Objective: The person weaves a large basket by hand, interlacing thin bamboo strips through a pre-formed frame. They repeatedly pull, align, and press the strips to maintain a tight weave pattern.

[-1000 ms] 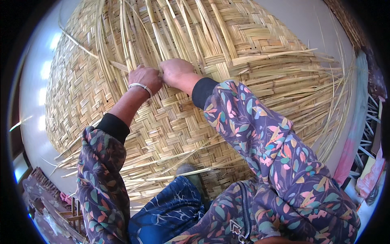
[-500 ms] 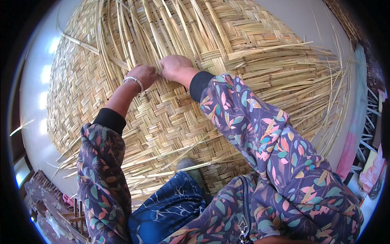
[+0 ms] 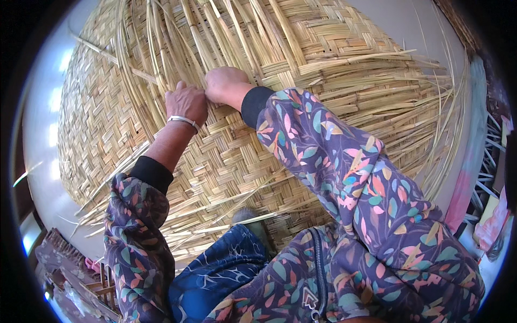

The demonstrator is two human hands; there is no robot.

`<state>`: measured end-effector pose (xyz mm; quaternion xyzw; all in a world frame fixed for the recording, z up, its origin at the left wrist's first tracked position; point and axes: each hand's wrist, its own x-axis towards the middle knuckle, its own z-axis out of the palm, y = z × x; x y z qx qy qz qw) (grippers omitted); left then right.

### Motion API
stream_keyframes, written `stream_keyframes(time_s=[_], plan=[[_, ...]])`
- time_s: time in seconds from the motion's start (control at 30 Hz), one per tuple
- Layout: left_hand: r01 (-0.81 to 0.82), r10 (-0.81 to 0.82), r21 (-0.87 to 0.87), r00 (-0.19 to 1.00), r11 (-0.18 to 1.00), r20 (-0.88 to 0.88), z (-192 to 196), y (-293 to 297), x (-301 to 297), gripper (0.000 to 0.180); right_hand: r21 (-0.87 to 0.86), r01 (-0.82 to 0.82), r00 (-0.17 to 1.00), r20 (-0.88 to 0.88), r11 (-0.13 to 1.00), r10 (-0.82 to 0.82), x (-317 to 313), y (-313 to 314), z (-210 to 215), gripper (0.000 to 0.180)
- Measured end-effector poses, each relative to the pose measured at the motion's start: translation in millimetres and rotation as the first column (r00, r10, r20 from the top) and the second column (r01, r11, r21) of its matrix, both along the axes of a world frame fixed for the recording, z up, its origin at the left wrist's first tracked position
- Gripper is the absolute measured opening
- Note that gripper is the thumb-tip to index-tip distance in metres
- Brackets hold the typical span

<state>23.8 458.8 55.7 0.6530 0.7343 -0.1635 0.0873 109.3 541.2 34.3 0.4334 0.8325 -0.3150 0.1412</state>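
Both hands, left [image 3: 186, 102] and right [image 3: 226, 83], fingers curled on loose strips [image 3: 177, 37] mid-mat [image 3: 334, 64]; grip apparently closed. Risk: brittle strip kinks, weave gaps.

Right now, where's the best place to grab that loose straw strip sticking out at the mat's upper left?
Probably take the loose straw strip near its free outer end, from the mat's left edge: that end lies unwoven on top, while its inner end runs under the standing strands near the left hand. Pinch its flat faces.
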Motion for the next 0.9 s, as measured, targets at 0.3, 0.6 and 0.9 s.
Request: stream_keyframes(time_s=[0.3, 0.6, 0.9], plan=[[0.088, -0.024, -0.233, 0.964, 0.968, 0.264, -15.7, 18.4, -39.7, 0.027, -0.025, -0.039, 0.999, -0.024, 0.999, 0.038, 7.0, 3.1, 5.1, 0.025], [0.330, -0.262, -0.271, 0.929, 0.904, 0.260, -12.2, 19.0, -43.2, 0.019, -0.028, -0.052, 0.998, -0.039, 0.998, 0.051, 9.4, 2.0, 1.0, 0.024], [0.129, -0.101, -0.138, 0.977, 0.982, 0.190, -6.4, 3.3, -37.4, 0.017, -0.016, -0.036, 0.998, -0.057, 0.999, 0.035, 7.0, -1.2, 0.6, 0.023]])
